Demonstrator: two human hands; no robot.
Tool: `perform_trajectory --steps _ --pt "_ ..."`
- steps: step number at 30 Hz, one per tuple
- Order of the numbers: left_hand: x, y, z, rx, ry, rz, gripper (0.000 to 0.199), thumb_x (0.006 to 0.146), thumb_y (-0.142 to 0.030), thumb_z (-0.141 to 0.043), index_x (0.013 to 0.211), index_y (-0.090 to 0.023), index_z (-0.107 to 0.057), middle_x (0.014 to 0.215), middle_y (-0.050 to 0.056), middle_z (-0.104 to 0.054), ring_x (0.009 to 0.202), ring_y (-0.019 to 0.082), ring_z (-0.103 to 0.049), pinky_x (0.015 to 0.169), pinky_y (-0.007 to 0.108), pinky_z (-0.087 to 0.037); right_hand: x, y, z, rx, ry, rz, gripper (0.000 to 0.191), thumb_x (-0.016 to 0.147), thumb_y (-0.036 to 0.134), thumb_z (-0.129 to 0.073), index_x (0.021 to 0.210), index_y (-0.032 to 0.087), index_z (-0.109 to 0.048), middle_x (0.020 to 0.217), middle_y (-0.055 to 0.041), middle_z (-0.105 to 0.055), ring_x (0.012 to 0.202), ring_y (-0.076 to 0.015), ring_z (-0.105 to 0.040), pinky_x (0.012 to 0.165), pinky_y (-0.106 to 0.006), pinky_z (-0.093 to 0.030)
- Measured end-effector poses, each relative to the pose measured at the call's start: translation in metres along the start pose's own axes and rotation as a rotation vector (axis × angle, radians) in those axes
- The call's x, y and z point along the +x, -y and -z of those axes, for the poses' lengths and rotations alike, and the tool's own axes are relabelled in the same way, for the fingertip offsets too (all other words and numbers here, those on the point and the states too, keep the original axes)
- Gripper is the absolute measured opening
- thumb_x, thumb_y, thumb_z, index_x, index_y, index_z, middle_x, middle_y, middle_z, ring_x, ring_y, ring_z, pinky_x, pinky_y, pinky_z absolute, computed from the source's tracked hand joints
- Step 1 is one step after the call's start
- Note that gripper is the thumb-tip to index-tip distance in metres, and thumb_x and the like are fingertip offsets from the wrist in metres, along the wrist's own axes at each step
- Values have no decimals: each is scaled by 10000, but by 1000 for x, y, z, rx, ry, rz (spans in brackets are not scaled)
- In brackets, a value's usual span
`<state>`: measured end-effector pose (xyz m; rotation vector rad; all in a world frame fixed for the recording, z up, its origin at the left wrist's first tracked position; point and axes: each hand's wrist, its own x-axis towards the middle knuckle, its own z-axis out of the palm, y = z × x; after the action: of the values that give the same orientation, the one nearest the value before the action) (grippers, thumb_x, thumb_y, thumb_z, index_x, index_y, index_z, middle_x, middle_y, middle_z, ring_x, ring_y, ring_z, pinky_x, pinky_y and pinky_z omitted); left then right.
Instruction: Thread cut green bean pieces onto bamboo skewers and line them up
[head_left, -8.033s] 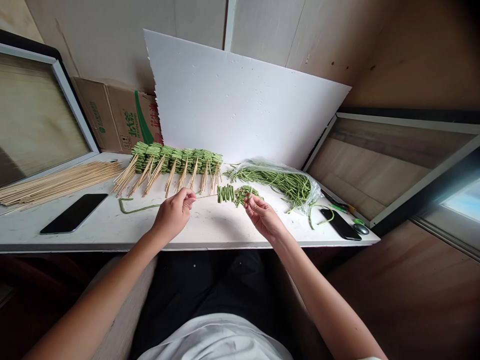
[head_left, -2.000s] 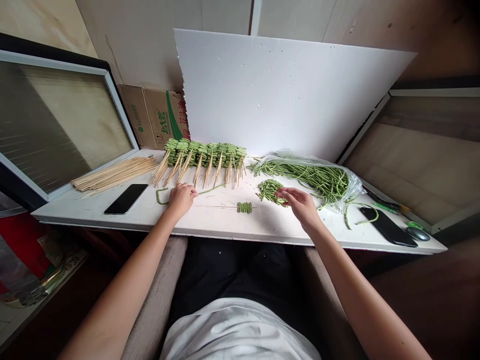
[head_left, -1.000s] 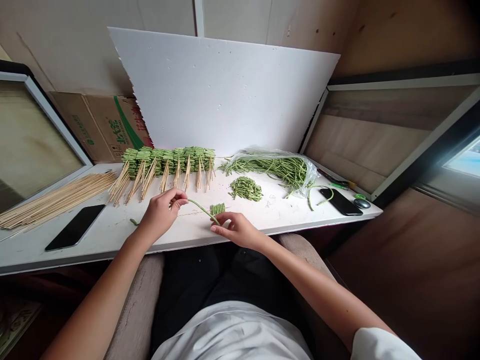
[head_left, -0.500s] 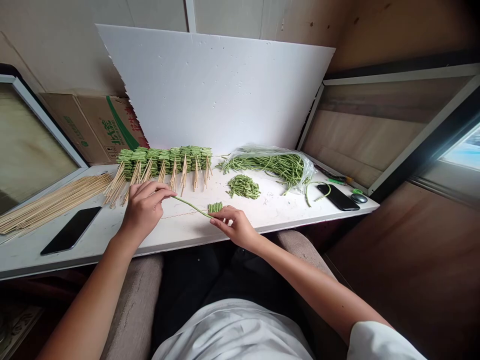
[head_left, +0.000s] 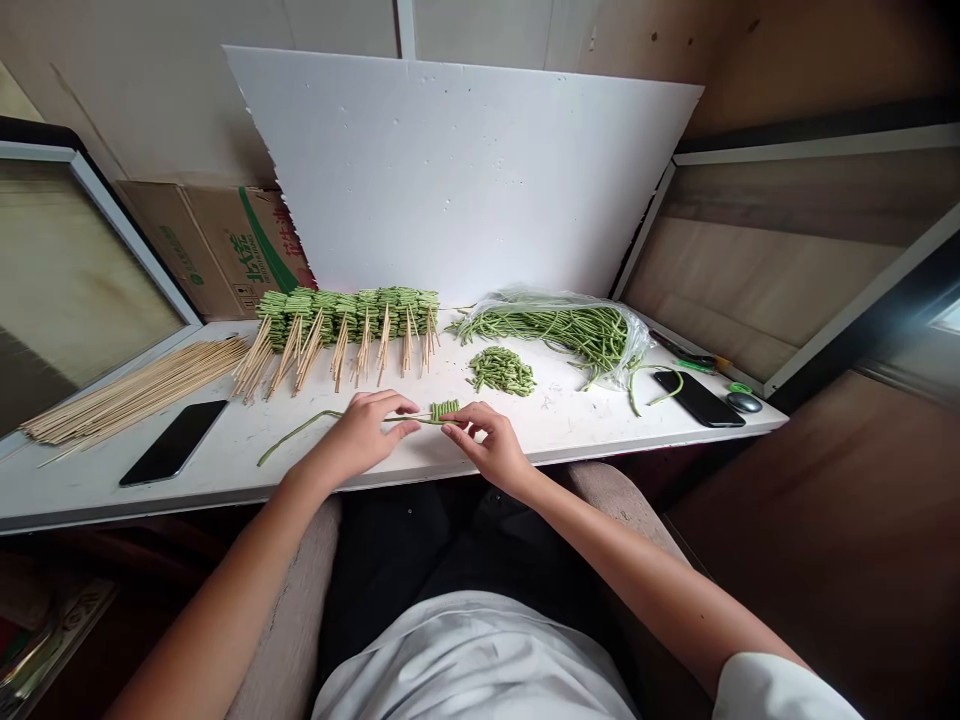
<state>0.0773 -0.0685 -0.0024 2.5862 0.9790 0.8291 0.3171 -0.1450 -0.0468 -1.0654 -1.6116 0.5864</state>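
Observation:
A long green bean runs across the front of the table, passing by my left hand to my right hand. My right thumb and fingers pinch its right end. The left thumb and fingers are spread around the bean, with a gap between their tips. Just behind the fingertips lies a short row of cut bean pieces side by side on a stick, partly covered by my right fingers. Beyond my right hand is a small pile of cut beans.
Skewered bean bundles line the back left, sticks forward. Loose sticks and a phone lie left. A plastic bag of long beans, another phone and a round dark object are right. A white board stands behind.
My left hand has moved right along the bean, close to my right hand, and its fingers have parted. The bean's left part now trails on the table. The view has shifted slightly.

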Motion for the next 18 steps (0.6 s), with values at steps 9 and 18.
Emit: perform_trajectory --steps 9,18 --pt "-1 -15 -10 -173 -11 -76 145 1020 -300 -667 1043 -220 -785 1037 61 -779 937 212 -725 842 312 -546 3 -2 1 32 -30 77 231 946 442 -791 1093 266 -818 1013 -78 -775 964 -231 -679 741 -347 -560" --pt "1 -19 -8 -151 -142 -198 81 992 -193 -700 981 -210 -778 951 50 -777 869 197 -724 818 318 -523 3 0 3 64 -150 87 256 880 445 -861 1037 253 -800 984 -74 -767 911 -232 -691 733 -365 -573"
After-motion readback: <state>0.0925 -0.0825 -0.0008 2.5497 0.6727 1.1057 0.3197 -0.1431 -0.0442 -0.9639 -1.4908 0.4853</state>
